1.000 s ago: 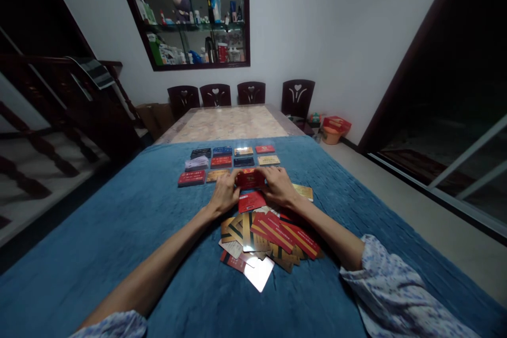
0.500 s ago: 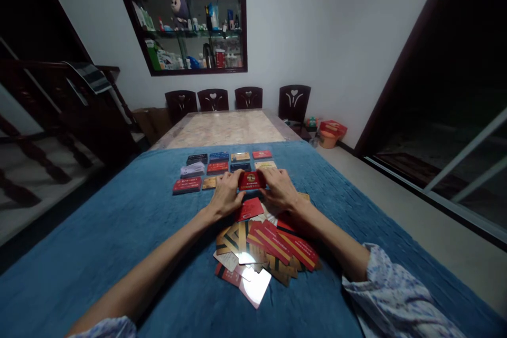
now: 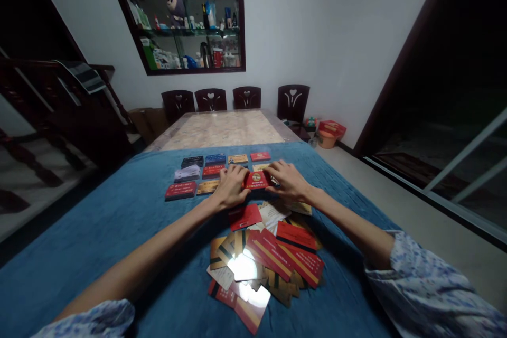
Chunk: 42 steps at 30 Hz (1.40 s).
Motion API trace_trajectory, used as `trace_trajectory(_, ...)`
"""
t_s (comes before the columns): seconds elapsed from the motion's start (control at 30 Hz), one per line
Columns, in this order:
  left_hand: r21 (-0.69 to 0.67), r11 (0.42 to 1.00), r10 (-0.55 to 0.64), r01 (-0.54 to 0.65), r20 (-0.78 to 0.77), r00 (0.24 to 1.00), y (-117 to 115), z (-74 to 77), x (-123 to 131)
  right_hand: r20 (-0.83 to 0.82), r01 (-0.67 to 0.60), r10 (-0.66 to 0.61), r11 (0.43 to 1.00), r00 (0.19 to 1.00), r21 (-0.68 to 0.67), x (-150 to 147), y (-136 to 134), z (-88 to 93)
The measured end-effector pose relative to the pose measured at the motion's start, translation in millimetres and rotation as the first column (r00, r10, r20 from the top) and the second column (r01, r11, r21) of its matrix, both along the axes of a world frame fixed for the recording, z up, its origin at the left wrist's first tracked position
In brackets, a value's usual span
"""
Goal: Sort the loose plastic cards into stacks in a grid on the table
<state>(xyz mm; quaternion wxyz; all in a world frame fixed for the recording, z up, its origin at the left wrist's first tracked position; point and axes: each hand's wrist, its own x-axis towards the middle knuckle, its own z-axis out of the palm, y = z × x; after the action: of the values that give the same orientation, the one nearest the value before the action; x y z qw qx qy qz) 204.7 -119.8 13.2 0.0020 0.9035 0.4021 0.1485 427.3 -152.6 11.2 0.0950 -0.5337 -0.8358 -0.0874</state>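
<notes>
A red card [image 3: 257, 179] with a gold round emblem and gold lettering lies between my hands, probably the top of a small stack. My left hand [image 3: 233, 186] grips its left edge with fingers curled. At its right edge, my right hand [image 3: 288, 180] has its fingers and thumb closed around the side. Below my hands spreads a loose heap of red, gold and white cards, including a red card [image 3: 245, 216] and a striped red card [image 3: 273, 254]. Neat card piles stand beyond and left, among them a red pile [image 3: 180, 190] and a gold pile [image 3: 207, 187].
A blue cloth [image 3: 158, 243] covers the near part of the marble-topped table [image 3: 225, 128]. Black [image 3: 192, 161], blue [image 3: 216, 159] and red [image 3: 260, 156] piles form the far row. Dark chairs [image 3: 293, 103] line the far end, below a wall shelf [image 3: 190, 31].
The red card has shifted slightly right in view, still between both hands. My right hand has moved outward, uncovering more of the loose heap. The view has shifted a little.
</notes>
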Motion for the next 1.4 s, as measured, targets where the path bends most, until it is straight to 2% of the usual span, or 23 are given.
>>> trace_trajectory(0.3,0.017,1.0,0.006,-0.005,-0.074,0.997,29.6,4.0,17.0,0.05,0.013,-0.009,0.997,0.999,-0.071,18.0,29.7,13.2)
trace_trajectory(0.47,0.024,1.0,0.021,-0.019,-0.093,0.995,51.4,4.2,28.7,0.052,0.02,-0.015,0.995,0.999,-0.097,30.2,53.7,13.4)
trace_trajectory(0.87,-0.013,0.998,0.059,-0.062,-0.162,0.985,103.5,7.1,59.0,0.088,0.127,-0.111,0.973,0.99,-0.195,43.6,112.5,15.4)
trace_trajectory(1.17,-0.073,0.992,0.089,-0.106,-0.201,0.975,134.3,-0.3,72.0,0.15,0.183,-0.148,0.95,0.978,-0.255,43.9,144.9,9.6)
trace_trajectory(1.4,-0.098,0.984,0.125,-0.152,-0.24,0.963,146.9,0.7,82.9,0.159,0.223,-0.182,0.929,0.97,-0.295,45.7,165.5,1.8)
